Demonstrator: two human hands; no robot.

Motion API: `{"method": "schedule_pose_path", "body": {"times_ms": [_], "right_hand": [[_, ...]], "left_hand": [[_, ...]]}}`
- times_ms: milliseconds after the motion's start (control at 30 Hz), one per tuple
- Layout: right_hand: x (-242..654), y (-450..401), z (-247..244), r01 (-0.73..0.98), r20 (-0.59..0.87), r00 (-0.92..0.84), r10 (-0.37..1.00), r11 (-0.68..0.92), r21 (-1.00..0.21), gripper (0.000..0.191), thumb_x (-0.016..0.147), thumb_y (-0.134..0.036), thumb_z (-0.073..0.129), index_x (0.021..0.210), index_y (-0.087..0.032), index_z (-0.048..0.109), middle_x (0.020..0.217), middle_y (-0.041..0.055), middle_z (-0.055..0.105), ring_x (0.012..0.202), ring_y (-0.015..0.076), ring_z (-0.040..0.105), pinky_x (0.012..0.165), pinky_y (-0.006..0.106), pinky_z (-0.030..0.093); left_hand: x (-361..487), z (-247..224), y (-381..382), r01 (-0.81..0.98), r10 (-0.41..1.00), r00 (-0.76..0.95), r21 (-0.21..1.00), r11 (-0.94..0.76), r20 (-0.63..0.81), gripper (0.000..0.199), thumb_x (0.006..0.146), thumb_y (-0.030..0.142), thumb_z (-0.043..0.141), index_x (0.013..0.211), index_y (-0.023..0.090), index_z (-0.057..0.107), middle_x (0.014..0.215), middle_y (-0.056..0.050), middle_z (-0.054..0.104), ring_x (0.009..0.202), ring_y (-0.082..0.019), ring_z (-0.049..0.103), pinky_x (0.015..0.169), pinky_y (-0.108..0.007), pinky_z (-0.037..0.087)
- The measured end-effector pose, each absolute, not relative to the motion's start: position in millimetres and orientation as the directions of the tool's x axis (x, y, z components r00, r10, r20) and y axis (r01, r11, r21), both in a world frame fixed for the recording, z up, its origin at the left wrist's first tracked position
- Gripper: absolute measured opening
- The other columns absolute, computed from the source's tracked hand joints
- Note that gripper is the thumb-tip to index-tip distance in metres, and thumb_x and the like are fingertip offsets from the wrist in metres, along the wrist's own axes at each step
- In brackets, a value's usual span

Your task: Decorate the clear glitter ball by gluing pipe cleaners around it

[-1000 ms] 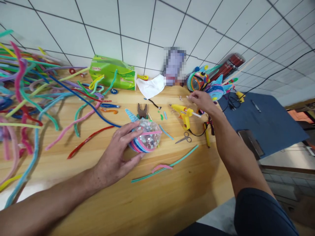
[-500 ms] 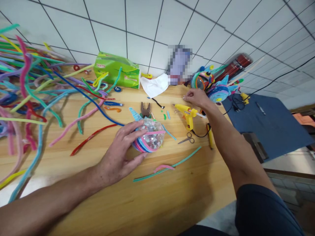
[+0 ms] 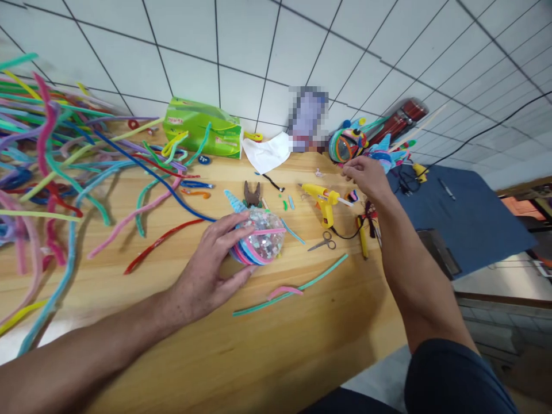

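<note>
My left hand [image 3: 213,256] is wrapped round the left side of a clear ball [image 3: 266,230] filled with shiny flakes. Pink, blue and purple pipe cleaners circle the ball, and a light blue pipe-cleaner cone [image 3: 234,201] sticks out at its upper left. Over the table at the right, my right hand [image 3: 365,174] has its fingertips pinched together; whether anything is between them I cannot make out. Just below and left of it lies a yellow glue gun [image 3: 322,201] with a white glue stick in its back. A small pale pink scrap [image 3: 318,172] lies left of the fingertips.
Many coloured pipe cleaners [image 3: 52,155] spread over the left. Brown-handled pliers [image 3: 252,194], small scissors [image 3: 324,242], a green pipe cleaner [image 3: 321,275] and a yellow cutter [image 3: 363,238] lie about. Behind stand a green tissue pack [image 3: 202,126], decorated crafts [image 3: 346,144] and a red flask [image 3: 403,118].
My right hand has moved right, away from the pale pink scrap, which now shows on the table. My left hand keeps the ball in the same place.
</note>
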State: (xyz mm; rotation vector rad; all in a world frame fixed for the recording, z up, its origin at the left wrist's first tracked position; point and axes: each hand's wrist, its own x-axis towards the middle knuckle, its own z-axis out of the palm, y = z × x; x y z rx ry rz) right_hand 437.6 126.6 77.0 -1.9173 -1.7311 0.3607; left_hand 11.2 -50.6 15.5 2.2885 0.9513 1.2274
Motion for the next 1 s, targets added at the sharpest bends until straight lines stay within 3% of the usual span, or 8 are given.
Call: {"method": "schedule_pose_path", "body": {"times_ms": [133,267,333,667,867,933,1000], "right_hand": [[444.3,69.4,67.4,0.786,0.075,0.174,0.982,-0.093,-0.612,0.025,0.077,-0.033,0.070,0.097,-0.021,0.077,0.093,0.0068,0.081,0.086,0.0238,0.073,0.081,0.037,0.057],[424.7,23.6,45.1,0.681,-0.034,-0.035,0.999,-0.001,-0.732,0.043,0.077,-0.036,0.070,0.118,-0.024,0.075,0.109,0.0052,0.080,0.096,0.0242,0.073,0.087,0.039,0.059],[414.8,13.7,39.6,0.682,-0.036,-0.084,0.996,0.031,-0.731,0.046,0.079,-0.037,0.070,0.123,-0.024,0.074,0.114,0.0056,0.079,0.099,0.0238,0.073,0.086,0.038,0.059],[430.4,61.2,67.4,0.826,0.208,0.163,0.964,-0.018,-0.563,0.027,0.084,-0.036,0.070,0.101,-0.019,0.082,0.093,0.0082,0.083,0.085,0.0252,0.075,0.082,0.040,0.059],[469.2,82.6,82.9,0.897,0.323,0.360,0.875,-0.230,-0.378,0.021,0.088,-0.035,0.065,0.089,-0.021,0.081,0.087,0.0084,0.082,0.086,0.0278,0.075,0.086,0.040,0.056],[482.9,79.0,86.5,0.895,0.308,0.417,0.855,-0.328,-0.303,0.016,0.086,-0.031,0.066,0.083,-0.022,0.079,0.087,0.0094,0.082,0.090,0.0293,0.075,0.087,0.041,0.055],[487.7,68.5,88.1,0.890,0.222,0.413,0.883,-0.340,-0.304,0.013,0.083,-0.028,0.068,0.082,-0.022,0.079,0.086,0.0087,0.081,0.090,0.0290,0.074,0.086,0.040,0.055]], "left_hand": [[11.0,14.2,-50.2,0.397,0.708,0.391,0.586,-0.706,0.588,0.061,0.102,0.022,0.070,0.157,0.025,0.044,0.161,-0.017,0.054,0.154,-0.032,0.053,0.125,-0.054,0.054],[10.5,13.9,-49.8,0.415,0.707,0.398,0.572,-0.707,0.585,0.059,0.102,0.023,0.069,0.156,0.025,0.045,0.161,-0.017,0.054,0.154,-0.032,0.054,0.124,-0.053,0.054],[10.4,13.9,-49.5,0.425,0.708,0.398,0.567,-0.706,0.583,0.059,0.102,0.024,0.070,0.156,0.025,0.045,0.161,-0.017,0.054,0.154,-0.032,0.054,0.124,-0.053,0.054],[10.4,12.7,-49.4,0.417,0.696,0.395,0.558,-0.717,0.600,0.061,0.102,0.023,0.070,0.156,0.025,0.044,0.161,-0.017,0.054,0.154,-0.033,0.054,0.123,-0.055,0.055],[10.5,12.8,-49.6,0.420,0.707,0.395,0.569,-0.707,0.587,0.060,0.102,0.025,0.070,0.157,0.027,0.044,0.161,-0.016,0.055,0.153,-0.033,0.055,0.122,-0.056,0.057],[10.4,12.9,-50.0,0.417,0.708,0.395,0.572,-0.706,0.586,0.062,0.101,0.024,0.071,0.157,0.028,0.044,0.161,-0.016,0.055,0.153,-0.034,0.055,0.122,-0.057,0.056],[10.2,13.0,-50.3,0.415,0.709,0.393,0.575,-0.705,0.585,0.064,0.100,0.022,0.071,0.158,0.028,0.043,0.162,-0.016,0.055,0.154,-0.034,0.054,0.122,-0.058,0.056]]}}
